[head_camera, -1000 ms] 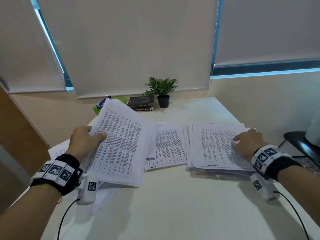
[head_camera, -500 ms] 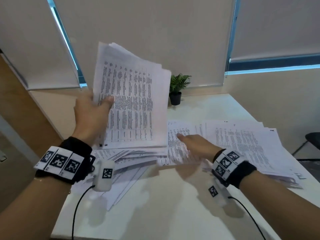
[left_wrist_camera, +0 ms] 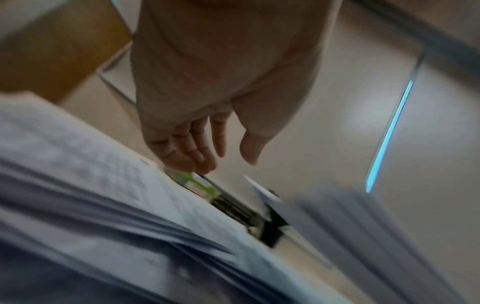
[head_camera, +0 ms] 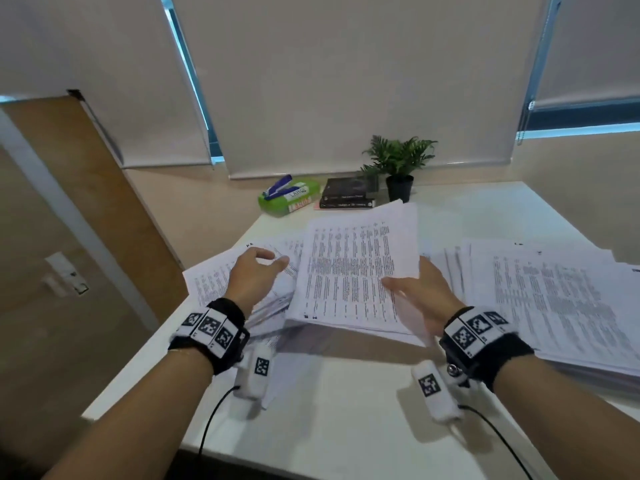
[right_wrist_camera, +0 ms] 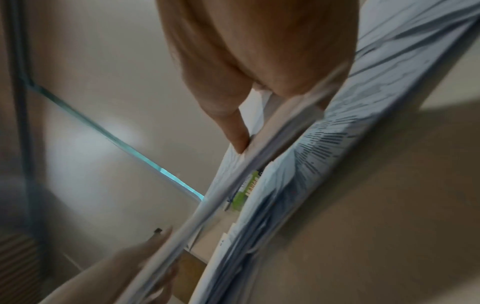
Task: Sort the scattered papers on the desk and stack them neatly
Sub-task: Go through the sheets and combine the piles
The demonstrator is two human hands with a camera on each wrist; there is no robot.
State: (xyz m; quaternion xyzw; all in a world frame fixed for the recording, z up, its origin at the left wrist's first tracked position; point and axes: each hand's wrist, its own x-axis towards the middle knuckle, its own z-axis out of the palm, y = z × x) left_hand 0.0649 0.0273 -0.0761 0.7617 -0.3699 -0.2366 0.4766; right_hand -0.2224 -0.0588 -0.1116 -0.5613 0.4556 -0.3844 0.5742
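1. Clearly the right hand is the one carrying: its thumb lies across the printed face of a lifted sheaf of papers and the fingers sit under its right edge, so the sheaf is pinched from the side (the right wrist view shows the thumb pressed on that edge).
2. Beside it, the left hand holds nothing – fingers relaxed and slightly spread, hovering just left of the sheaf and above the fanned loose sheets at the desk's left.
3. Handling, as I judge it: the sheaf is many thin sheets, light singly but with some heft together, and floppy – its far end droops and bows where unsupported. A one-sided pinch lets sheets slide and fan out; a hold on both long edges, or a palm beneath, would keep it square.
4. Surfaces: smooth white office paper printed with dense columns of small black text; edges look ragged and unaligned, so tapping them on the desk would probably be needed.
5. Another broad pile lies flat on the right, well spread, its corners stepped.
6. At the back, apart from the papers – a green box with a blue stapler-like object on it, dark books, and a small potted plant in a black pot.
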